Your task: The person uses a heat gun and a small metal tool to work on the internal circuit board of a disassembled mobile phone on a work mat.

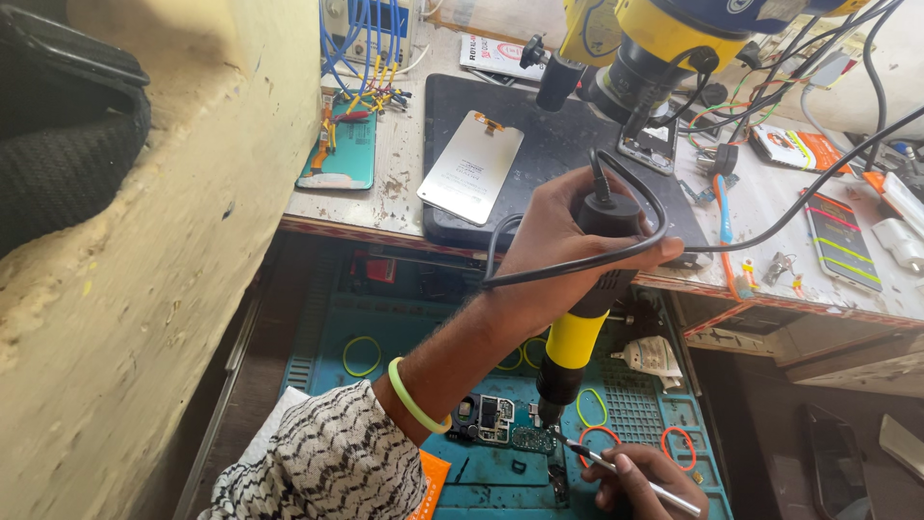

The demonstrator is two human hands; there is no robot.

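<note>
- while the left hand (568,241) wraps its fingers (647,252) tight around the black top of a yellow and black hot air tool (577,327), the tool stands nearly upright with its nozzle pointing down.
- a black cable (635,188) leaves the tool's top just above those fingers, loops over the knuckles and runs off to the right.
- below the nozzle lies a small circuit board (496,419), on a teal mat (481,477) in an open drawer; the nozzle tip hovers just beside the board's right end.
- the right hand (640,477) sits low, right of the board, its fingers pinched shut on metal tweezers (616,469) whose tips reach up-left to the spot under the nozzle.
- a green wristband (414,397) circles the left wrist, next to a black and white patterned sleeve (327,462).
- coloured rubber bands (361,356) lie on the mat left and right of the hands.
- well above the left fingers, on the surface (770,207), a silver phone back panel (472,166) rests on a dark mat (558,144) under a yellow microscope (654,48).
- farther right of the fingers lies a phone with a lit screen (839,241); to the far left, a teal phone part (339,154) with small tools.
</note>
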